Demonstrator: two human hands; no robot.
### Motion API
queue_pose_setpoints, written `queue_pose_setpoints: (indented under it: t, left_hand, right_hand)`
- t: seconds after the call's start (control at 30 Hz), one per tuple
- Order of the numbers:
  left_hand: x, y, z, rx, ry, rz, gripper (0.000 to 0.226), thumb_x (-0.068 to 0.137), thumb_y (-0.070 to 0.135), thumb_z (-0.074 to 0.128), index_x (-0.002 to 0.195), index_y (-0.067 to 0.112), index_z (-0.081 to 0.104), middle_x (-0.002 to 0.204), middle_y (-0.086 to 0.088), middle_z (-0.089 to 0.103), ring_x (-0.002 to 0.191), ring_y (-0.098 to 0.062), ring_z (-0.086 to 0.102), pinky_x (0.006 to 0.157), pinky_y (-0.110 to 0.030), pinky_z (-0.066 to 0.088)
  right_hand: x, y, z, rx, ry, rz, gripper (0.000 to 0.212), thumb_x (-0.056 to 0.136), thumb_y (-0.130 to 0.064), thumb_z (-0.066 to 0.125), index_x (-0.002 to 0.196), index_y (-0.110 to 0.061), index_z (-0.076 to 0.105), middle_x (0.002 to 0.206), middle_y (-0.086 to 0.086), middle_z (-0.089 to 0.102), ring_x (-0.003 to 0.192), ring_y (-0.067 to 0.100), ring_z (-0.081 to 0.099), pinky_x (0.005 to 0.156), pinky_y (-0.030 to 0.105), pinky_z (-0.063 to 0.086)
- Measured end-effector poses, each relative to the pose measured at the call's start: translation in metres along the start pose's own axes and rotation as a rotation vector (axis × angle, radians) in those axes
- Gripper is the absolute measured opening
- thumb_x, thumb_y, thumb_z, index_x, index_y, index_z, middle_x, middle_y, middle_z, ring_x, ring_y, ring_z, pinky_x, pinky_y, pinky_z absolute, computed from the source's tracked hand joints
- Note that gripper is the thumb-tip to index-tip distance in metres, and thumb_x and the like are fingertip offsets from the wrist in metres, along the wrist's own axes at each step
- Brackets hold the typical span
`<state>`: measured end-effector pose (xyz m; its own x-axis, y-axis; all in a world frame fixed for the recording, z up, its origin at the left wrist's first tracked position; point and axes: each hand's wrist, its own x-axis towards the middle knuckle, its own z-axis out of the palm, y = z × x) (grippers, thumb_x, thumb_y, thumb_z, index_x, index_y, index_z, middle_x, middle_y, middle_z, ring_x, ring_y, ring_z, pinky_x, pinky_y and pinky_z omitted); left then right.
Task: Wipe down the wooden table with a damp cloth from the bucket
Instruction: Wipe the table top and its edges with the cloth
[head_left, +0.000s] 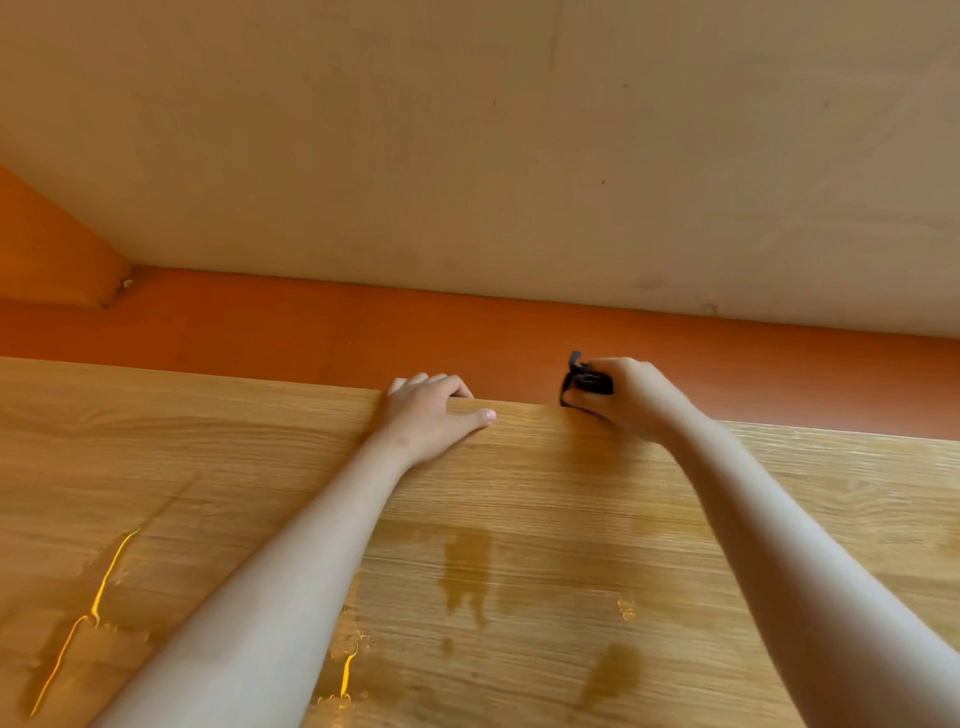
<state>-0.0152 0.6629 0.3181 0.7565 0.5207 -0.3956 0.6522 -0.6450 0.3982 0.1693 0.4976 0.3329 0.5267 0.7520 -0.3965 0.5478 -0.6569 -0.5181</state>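
Note:
The wooden table (519, 519) fills the lower half of the view, with wet streaks and patches across its top. My left hand (434, 413) grips the table's far edge, fingers curled over it and thumb flat on top. My right hand (623, 397) holds a small dark cloth (584, 382) bunched in its fingers at the far edge, a little to the right of the left hand. Most of the cloth is hidden inside the hand. The bucket is not in view.
Just past the table's far edge runs an orange-red floor strip (311, 332). A beige wall (467, 156) rises behind it. An orange panel (47, 249) stands at the far left.

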Motion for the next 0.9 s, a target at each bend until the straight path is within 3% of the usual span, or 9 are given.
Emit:
queue_pose_setpoints:
  t: [0.1, 0.2, 0.3, 0.43, 0.5, 0.6, 0.7, 0.8, 0.9]
  left_hand:
    - [-0.001, 0.001, -0.002, -0.112, 0.032, -0.047, 0.048, 0.080, 0.062, 0.058, 0.119, 0.035, 0.051, 0.119, 0.013, 0.059, 0.119, -0.019, 0.043, 0.092, -0.031, 0.029]
    - [0.000, 0.000, -0.002, -0.132, 0.033, -0.092, 0.065, 0.077, 0.062, 0.062, 0.126, 0.024, 0.043, 0.120, 0.001, 0.059, 0.115, -0.026, 0.046, 0.093, -0.034, 0.033]
    - [0.000, -0.001, -0.002, -0.144, -0.002, -0.081, 0.078, 0.078, 0.062, 0.062, 0.137, 0.021, 0.033, 0.130, -0.001, 0.054, 0.123, -0.026, 0.043, 0.102, -0.036, 0.031]
    - [-0.001, -0.014, -0.021, -0.419, -0.065, -0.021, 0.077, 0.086, 0.050, 0.060, 0.148, 0.027, 0.020, 0.133, 0.009, 0.051, 0.132, -0.018, 0.037, 0.108, -0.038, 0.027]
    - [-0.005, -0.038, -0.041, -0.384, -0.005, 0.014, 0.065, 0.090, 0.047, 0.056, 0.145, 0.026, 0.029, 0.132, 0.009, 0.050, 0.133, -0.015, 0.035, 0.106, -0.036, 0.026]
    - [-0.017, -0.103, -0.077, -0.106, 0.087, 0.037, 0.054, 0.090, 0.047, 0.055, 0.138, 0.027, 0.040, 0.134, 0.009, 0.049, 0.132, -0.015, 0.033, 0.103, -0.035, 0.027]
    - [-0.025, -0.178, -0.103, 0.136, 0.026, -0.038, 0.052, 0.087, 0.057, 0.052, 0.132, 0.032, 0.046, 0.140, 0.005, 0.044, 0.137, -0.018, 0.027, 0.110, -0.042, 0.021]
    - [-0.028, -0.219, -0.111, 0.128, -0.084, -0.136, 0.055, 0.071, 0.081, 0.039, 0.101, 0.038, 0.056, 0.112, 0.008, 0.053, 0.127, -0.022, 0.037, 0.106, -0.041, 0.021]
    - [-0.025, -0.225, -0.109, 0.069, -0.060, -0.124, 0.050, 0.066, 0.077, 0.033, 0.086, 0.036, 0.055, 0.100, 0.011, 0.053, 0.117, -0.021, 0.041, 0.099, -0.038, 0.022]
  right_hand:
    - [0.021, -0.059, 0.034, 0.061, -0.024, -0.129, 0.026, 0.084, -0.042, 0.064, 0.100, -0.022, 0.065, 0.088, -0.003, 0.066, 0.080, 0.019, 0.061, 0.065, 0.031, 0.049]
    - [0.036, -0.096, 0.056, 0.085, -0.058, -0.185, 0.019, 0.087, -0.038, 0.061, 0.096, -0.021, 0.062, 0.083, -0.001, 0.064, 0.074, 0.019, 0.060, 0.060, 0.031, 0.047]
    - [0.037, -0.096, 0.057, 0.112, -0.065, -0.173, 0.021, 0.087, -0.038, 0.062, 0.099, -0.020, 0.063, 0.086, -0.001, 0.066, 0.076, 0.018, 0.061, 0.064, 0.032, 0.049]
    - [0.028, -0.081, 0.047, 0.064, -0.051, -0.126, 0.027, 0.084, -0.039, 0.066, 0.105, -0.022, 0.064, 0.090, -0.007, 0.063, 0.079, 0.014, 0.058, 0.062, 0.027, 0.045]
    - [0.027, -0.080, 0.044, 0.060, -0.056, -0.101, 0.022, 0.085, -0.039, 0.066, 0.102, -0.025, 0.062, 0.088, -0.007, 0.060, 0.078, 0.014, 0.056, 0.057, 0.022, 0.041]
    - [0.027, -0.090, 0.047, 0.015, -0.038, -0.068, 0.013, 0.086, -0.038, 0.064, 0.092, -0.028, 0.058, 0.086, -0.005, 0.060, 0.074, 0.015, 0.055, 0.055, 0.023, 0.041]
    - [0.029, -0.109, 0.059, -0.009, -0.009, -0.055, 0.013, 0.086, -0.039, 0.063, 0.088, -0.030, 0.055, 0.087, -0.003, 0.060, 0.077, 0.018, 0.057, 0.058, 0.028, 0.040]
    - [0.043, -0.145, 0.081, 0.002, 0.001, -0.086, 0.020, 0.086, -0.039, 0.063, 0.097, -0.023, 0.061, 0.095, 0.002, 0.065, 0.086, 0.022, 0.060, 0.064, 0.029, 0.044]
    - [0.066, -0.199, 0.115, -0.001, 0.006, -0.149, 0.035, 0.088, -0.041, 0.060, 0.115, -0.019, 0.060, 0.108, 0.005, 0.066, 0.095, 0.025, 0.061, 0.069, 0.029, 0.046]
